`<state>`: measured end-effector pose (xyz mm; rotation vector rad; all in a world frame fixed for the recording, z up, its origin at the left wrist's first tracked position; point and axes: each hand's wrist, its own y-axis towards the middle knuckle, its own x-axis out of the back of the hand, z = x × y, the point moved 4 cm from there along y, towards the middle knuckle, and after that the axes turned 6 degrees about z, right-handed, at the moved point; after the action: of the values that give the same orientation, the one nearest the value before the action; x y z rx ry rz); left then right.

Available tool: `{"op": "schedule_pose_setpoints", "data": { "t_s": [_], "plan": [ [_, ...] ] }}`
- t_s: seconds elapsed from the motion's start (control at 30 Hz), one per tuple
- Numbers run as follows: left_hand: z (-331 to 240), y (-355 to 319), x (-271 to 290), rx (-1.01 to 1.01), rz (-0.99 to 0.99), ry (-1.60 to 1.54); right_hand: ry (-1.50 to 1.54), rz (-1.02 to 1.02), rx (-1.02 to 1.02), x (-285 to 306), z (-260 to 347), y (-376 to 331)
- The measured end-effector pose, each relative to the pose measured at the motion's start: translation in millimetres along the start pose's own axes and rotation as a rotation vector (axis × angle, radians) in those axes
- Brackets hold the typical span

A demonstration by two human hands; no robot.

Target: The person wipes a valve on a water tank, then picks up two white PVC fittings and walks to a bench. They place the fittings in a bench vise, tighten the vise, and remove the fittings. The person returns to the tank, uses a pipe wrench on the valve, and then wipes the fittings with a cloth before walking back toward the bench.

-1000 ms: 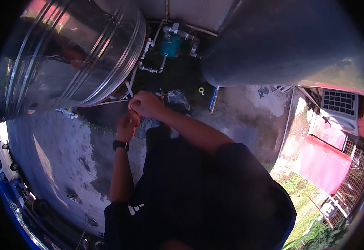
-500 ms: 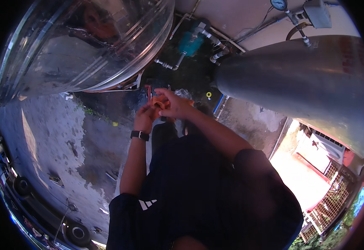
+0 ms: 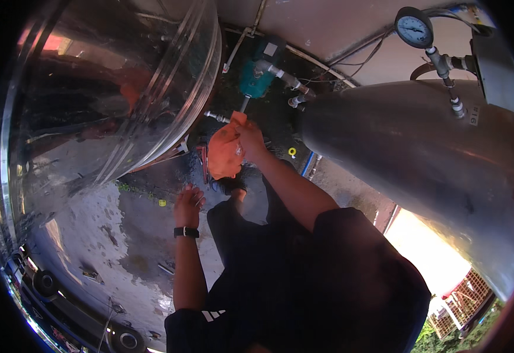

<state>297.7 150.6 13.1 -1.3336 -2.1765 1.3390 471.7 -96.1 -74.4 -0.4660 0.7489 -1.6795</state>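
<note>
My right hand (image 3: 251, 140) is raised in front of me and grips an orange cloth (image 3: 225, 154), which hangs down from the fingers. It is held up near a teal pump (image 3: 255, 73) and the grey pipes (image 3: 286, 79) beside it. My left hand (image 3: 187, 203) hangs lower over the wet concrete ground (image 3: 98, 235), fingers loosely apart and holding nothing. A black wristwatch (image 3: 186, 232) is on that wrist.
A large shiny ribbed steel tank (image 3: 104, 100) fills the left. A grey pressure tank (image 3: 421, 159) with a round gauge (image 3: 414, 27) stands at the right. A small yellow fitting (image 3: 293, 152) lies between them. A vehicle's wheels (image 3: 46, 283) show at the lower left.
Both hands were together at the pipework; now my right hand holds the orange cloth up, and my left hand has dropped away empty. The view has tilted upward toward the tanks.
</note>
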Motion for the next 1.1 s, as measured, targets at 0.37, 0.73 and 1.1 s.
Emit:
{"op": "schedule_pose_setpoints", "data": {
  "t_s": [0.37,0.73,1.1],
  "plan": [
    [94.9,227.7,-24.1,0.007,0.238,0.384,0.521,-0.259,-0.143,-48.3,-28.6,329.1],
    [110.9,400.1,-12.3,-0.404,0.485,0.844,-0.734,-0.289,0.483,-57.7,7.7,542.1],
    [93.3,331.9,58.8,-0.323,0.323,0.626,-1.072,0.43,0.311,-98.6,17.2,564.4]
  ]
}}
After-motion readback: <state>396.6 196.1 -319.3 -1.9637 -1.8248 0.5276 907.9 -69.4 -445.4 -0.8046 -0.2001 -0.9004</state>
